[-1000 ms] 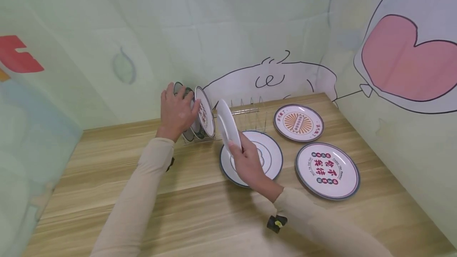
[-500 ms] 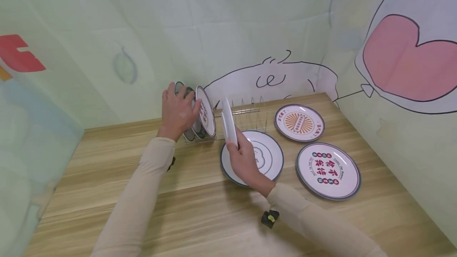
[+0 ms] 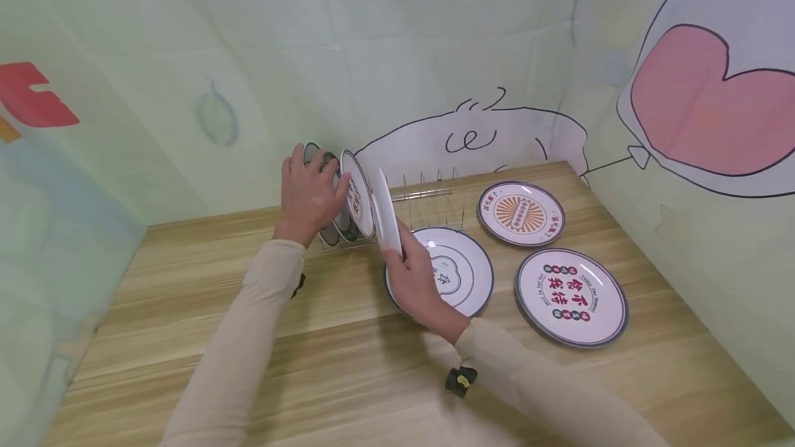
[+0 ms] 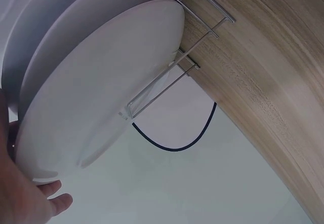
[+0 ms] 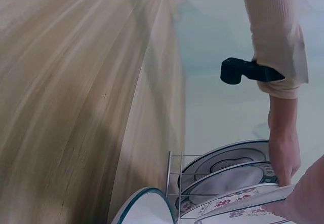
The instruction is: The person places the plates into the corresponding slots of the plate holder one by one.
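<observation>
My left hand [image 3: 312,195] rests over the upper rims of several plates standing on edge at the left end of the wire rack [image 3: 444,207], its fingers curled over them. The nearest of these, a white plate with red characters [image 3: 357,195], leans to the left. In the left wrist view the plates' white undersides [image 4: 101,77] fill the left side, with fingertips past the rim. My right hand [image 3: 417,285] pinches the lower edge of another white plate [image 3: 385,212], nearly upright just right of the racked ones. In the right wrist view that held plate [image 5: 248,209] overlaps its neighbour.
Below the right hand lies a blue-rimmed plate [image 3: 475,271] on the wooden table [image 3: 329,378]. Farther right are a plate with an orange sunburst [image 3: 520,214] and a plate with red characters [image 3: 571,299]. A printed cloth wall [image 3: 248,88] stands close behind the rack.
The right hand has shifted left with its plate, which has turned edge-on and now stands close beside the racked plates. The left hand has stayed in place.
</observation>
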`<state>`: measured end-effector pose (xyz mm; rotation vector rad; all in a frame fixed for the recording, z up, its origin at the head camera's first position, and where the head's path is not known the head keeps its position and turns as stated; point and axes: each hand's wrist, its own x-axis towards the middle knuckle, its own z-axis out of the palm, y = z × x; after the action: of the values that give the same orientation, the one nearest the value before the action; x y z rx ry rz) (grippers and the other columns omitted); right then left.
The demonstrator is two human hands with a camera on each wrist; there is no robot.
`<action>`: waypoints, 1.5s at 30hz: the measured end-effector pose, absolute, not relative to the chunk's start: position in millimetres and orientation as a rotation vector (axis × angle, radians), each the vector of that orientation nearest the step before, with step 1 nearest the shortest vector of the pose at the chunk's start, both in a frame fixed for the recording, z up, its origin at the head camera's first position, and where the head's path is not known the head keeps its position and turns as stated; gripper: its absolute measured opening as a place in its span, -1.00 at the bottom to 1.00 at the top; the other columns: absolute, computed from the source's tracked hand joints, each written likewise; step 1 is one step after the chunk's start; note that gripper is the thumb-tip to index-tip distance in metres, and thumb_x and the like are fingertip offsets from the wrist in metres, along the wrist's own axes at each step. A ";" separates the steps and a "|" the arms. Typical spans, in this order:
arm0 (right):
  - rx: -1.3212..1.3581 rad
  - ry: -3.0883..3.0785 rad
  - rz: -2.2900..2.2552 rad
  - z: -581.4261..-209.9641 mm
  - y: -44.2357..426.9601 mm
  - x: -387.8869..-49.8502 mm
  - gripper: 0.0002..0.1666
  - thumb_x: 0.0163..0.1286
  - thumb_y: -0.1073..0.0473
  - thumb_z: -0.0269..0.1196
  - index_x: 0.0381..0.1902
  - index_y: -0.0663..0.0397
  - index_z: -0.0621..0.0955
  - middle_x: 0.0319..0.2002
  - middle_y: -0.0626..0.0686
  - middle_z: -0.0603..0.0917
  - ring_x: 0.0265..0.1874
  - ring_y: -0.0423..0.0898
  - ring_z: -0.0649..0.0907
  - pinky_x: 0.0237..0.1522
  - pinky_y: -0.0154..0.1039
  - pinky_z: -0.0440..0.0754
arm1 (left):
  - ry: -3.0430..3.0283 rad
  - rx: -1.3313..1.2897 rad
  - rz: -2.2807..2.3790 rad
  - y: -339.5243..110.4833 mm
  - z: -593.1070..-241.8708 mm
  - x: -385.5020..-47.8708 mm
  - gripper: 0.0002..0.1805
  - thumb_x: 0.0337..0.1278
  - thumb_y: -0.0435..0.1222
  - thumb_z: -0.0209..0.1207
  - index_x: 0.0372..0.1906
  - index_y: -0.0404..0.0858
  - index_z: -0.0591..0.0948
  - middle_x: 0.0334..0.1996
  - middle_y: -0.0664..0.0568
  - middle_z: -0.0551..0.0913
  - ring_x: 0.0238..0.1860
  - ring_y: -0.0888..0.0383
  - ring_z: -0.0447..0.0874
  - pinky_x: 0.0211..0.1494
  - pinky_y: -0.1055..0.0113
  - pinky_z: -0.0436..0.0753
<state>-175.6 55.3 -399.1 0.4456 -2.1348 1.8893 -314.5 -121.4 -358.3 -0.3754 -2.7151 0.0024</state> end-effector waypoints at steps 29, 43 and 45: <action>0.359 -2.188 1.842 -417.1 38.5 -220.2 -0.36 0.50 0.31 -0.03 0.51 -0.04 0.30 0.40 0.18 0.47 0.39 0.05 0.47 0.36 -0.03 0.46 | -2.745 -0.344 0.043 -120.7 -358.1 -313.4 -0.34 0.49 0.12 -0.27 0.32 -0.23 0.51 0.43 -0.22 0.40 0.54 -0.30 0.05 0.51 -0.23 0.18; 0.395 -2.211 1.764 -421.7 32.3 -232.8 -0.36 0.51 0.32 -0.05 0.52 -0.02 0.28 0.40 0.21 0.46 0.39 0.08 0.47 0.35 -0.03 0.46 | -2.711 -0.353 0.053 -120.2 -360.0 -313.4 -0.35 0.49 0.11 -0.24 0.29 -0.23 0.54 0.41 -0.22 0.43 0.52 -0.31 0.10 0.48 -0.24 0.23; 0.404 -2.220 1.746 -422.4 31.5 -234.8 -0.34 0.50 0.33 -0.06 0.53 0.00 0.25 0.41 0.24 0.44 0.39 0.11 0.47 0.35 -0.01 0.46 | -2.706 -0.355 0.051 -120.2 -360.3 -313.4 -0.36 0.49 0.11 -0.23 0.28 -0.23 0.54 0.40 -0.22 0.44 0.51 -0.32 0.11 0.48 -0.24 0.24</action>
<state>-234.8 31.5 -422.4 0.4042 -2.2199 1.7457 -313.4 -120.2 -360.3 -0.3552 -2.7062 0.0511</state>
